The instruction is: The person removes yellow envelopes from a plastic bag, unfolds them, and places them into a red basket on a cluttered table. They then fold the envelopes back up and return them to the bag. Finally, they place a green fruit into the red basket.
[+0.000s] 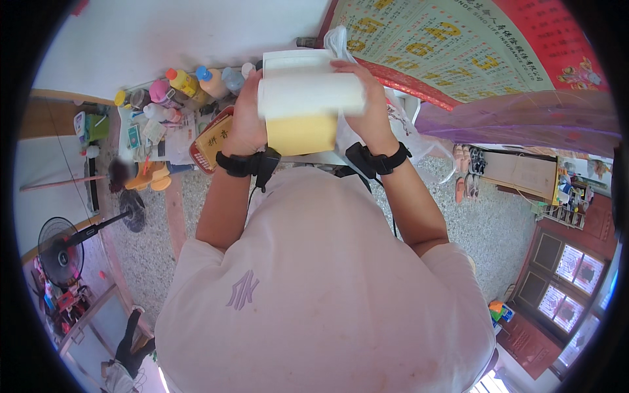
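Observation:
Before my chest, both hands grip a white and yellow bundle [312, 96] that looks like stacked paper or booklets; blur leaves its exact kind unclear. My left hand [245, 115] presses against its left side. My right hand [368, 105] holds the right side, fingertips reaching over the far white part. A yellow sheet or cover [302, 133] shows at the near edge. Left of my left hand, a red basket [199, 154] holds a yellow-brown booklet [214, 137] with writing. A clear plastic bag [417, 140] lies beyond my right wrist. Each wrist wears a black strap with a device.
Several bottles [184, 83] line the wall end of the table [126, 147]. A large calendar [432, 44] hangs at the upper right. A standing fan [61, 250] is at the left. Shoes [467, 172] sit on the floor at right. Another person [127, 358] is at the lower left.

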The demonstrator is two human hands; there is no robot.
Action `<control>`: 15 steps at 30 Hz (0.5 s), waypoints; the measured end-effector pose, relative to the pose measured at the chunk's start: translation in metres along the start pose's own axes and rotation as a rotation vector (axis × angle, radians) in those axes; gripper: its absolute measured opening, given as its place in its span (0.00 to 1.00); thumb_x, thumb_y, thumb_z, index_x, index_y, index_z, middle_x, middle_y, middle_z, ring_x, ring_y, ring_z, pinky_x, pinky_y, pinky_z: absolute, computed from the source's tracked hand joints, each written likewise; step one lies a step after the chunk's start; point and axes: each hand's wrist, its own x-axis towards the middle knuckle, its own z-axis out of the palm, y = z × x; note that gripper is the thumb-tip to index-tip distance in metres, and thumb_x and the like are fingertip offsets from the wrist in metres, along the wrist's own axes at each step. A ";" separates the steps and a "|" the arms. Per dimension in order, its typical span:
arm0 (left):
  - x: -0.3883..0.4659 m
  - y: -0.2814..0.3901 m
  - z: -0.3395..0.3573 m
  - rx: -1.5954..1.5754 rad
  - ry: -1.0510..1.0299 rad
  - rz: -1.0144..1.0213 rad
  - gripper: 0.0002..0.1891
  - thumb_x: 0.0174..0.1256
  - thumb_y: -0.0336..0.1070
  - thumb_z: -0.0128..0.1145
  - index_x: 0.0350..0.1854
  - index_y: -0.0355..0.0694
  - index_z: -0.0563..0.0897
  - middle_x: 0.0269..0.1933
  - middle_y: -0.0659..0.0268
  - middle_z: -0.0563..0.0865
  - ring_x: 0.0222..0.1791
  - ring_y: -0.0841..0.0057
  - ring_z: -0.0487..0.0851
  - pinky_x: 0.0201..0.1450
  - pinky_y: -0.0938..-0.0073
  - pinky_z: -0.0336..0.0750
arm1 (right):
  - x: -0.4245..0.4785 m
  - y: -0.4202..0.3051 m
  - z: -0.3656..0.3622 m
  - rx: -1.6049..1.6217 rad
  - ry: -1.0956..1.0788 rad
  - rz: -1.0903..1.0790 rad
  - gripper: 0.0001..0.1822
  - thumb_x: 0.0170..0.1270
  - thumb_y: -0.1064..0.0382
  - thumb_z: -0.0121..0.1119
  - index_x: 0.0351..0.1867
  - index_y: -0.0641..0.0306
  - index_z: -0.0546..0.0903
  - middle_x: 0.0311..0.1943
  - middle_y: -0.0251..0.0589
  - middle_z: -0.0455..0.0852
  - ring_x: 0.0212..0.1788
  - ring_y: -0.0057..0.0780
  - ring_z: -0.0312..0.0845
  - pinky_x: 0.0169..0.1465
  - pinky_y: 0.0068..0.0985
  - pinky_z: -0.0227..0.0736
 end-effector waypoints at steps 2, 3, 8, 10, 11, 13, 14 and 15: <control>-0.002 0.000 0.016 -0.182 -0.009 -0.116 0.21 0.82 0.35 0.47 0.72 0.37 0.69 0.62 0.60 0.84 0.59 0.70 0.85 0.61 0.68 0.81 | 0.007 -0.015 0.003 0.102 0.098 0.288 0.13 0.68 0.62 0.68 0.49 0.67 0.85 0.43 0.49 0.90 0.45 0.40 0.87 0.50 0.32 0.80; -0.005 -0.001 0.016 -0.035 0.001 -0.070 0.21 0.81 0.33 0.48 0.72 0.36 0.69 0.62 0.60 0.84 0.59 0.71 0.84 0.61 0.69 0.81 | 0.010 -0.020 0.005 0.152 0.147 0.432 0.13 0.71 0.60 0.66 0.47 0.69 0.84 0.38 0.49 0.91 0.40 0.39 0.88 0.47 0.32 0.81; -0.018 -0.004 0.017 0.429 0.042 0.039 0.22 0.76 0.24 0.52 0.71 0.34 0.71 0.62 0.61 0.83 0.59 0.75 0.83 0.63 0.72 0.77 | 0.026 -0.021 -0.010 -0.099 0.303 0.393 0.13 0.72 0.61 0.64 0.52 0.66 0.84 0.43 0.53 0.87 0.42 0.41 0.84 0.41 0.33 0.77; -0.019 -0.002 0.010 0.529 0.017 0.061 0.22 0.75 0.23 0.52 0.70 0.34 0.72 0.62 0.62 0.83 0.59 0.77 0.82 0.64 0.73 0.76 | 0.028 -0.023 -0.005 -0.240 0.441 0.147 0.15 0.69 0.64 0.66 0.54 0.64 0.83 0.50 0.53 0.83 0.50 0.43 0.80 0.46 0.35 0.76; -0.019 0.000 0.006 0.578 0.005 0.073 0.23 0.74 0.23 0.52 0.70 0.34 0.72 0.61 0.62 0.83 0.59 0.78 0.81 0.64 0.73 0.75 | 0.028 -0.024 -0.003 -0.332 0.490 0.036 0.16 0.67 0.64 0.67 0.55 0.63 0.83 0.53 0.52 0.81 0.54 0.43 0.78 0.49 0.36 0.75; -0.021 0.005 0.001 0.643 -0.007 0.079 0.22 0.74 0.23 0.53 0.69 0.33 0.72 0.61 0.63 0.83 0.60 0.79 0.81 0.65 0.74 0.74 | 0.020 -0.029 -0.002 -0.565 0.478 -0.156 0.18 0.64 0.65 0.70 0.55 0.63 0.83 0.57 0.46 0.79 0.59 0.45 0.72 0.57 0.39 0.73; -0.023 0.007 -0.001 0.675 -0.011 0.081 0.22 0.73 0.23 0.53 0.69 0.32 0.73 0.61 0.64 0.83 0.60 0.79 0.80 0.65 0.74 0.74 | 0.016 -0.034 -0.003 -0.566 0.331 -0.226 0.19 0.63 0.64 0.71 0.55 0.63 0.83 0.57 0.45 0.79 0.59 0.46 0.72 0.59 0.42 0.72; -0.025 0.009 -0.001 0.701 -0.005 0.087 0.22 0.73 0.23 0.54 0.68 0.32 0.73 0.60 0.64 0.84 0.59 0.79 0.80 0.65 0.74 0.74 | 0.013 -0.041 -0.004 -0.564 0.183 -0.295 0.21 0.61 0.63 0.72 0.55 0.63 0.83 0.58 0.44 0.79 0.59 0.48 0.72 0.61 0.44 0.70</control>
